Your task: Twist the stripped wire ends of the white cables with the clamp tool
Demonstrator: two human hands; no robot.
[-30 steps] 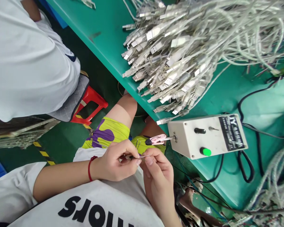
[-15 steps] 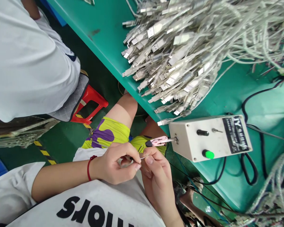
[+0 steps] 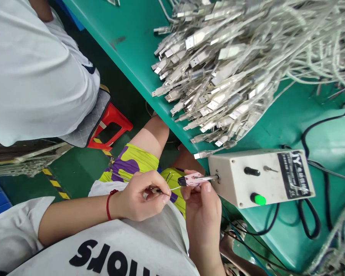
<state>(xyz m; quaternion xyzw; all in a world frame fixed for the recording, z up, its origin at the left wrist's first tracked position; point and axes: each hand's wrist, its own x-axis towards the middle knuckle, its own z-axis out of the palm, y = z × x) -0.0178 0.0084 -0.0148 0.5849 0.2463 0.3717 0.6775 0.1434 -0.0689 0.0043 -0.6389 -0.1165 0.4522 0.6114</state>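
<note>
Thumb and forefinger of my left hand, which wears a red cord bracelet, are pinched on a thin cable end. From that grip a pale wire runs to the dark tip of a pink clip; whether the jaws hold it I cannot tell. Some dark strands stand out near the fingers. My right hand has its thumb and fingers closed around the clip from below. The clip sits on a metal shaft coming out of a beige control box with a green button, a knob and a toggle switch.
A big heap of clear USB cables covers the far part of the green table. Black cords trail beside the box. More cables lie at lower right. To the left, a person in white sits on a red stool.
My right hand has left the wire near my left fingers and moved right onto the pink clip. My left hand keeps its pinch. The view has shifted slightly.
</note>
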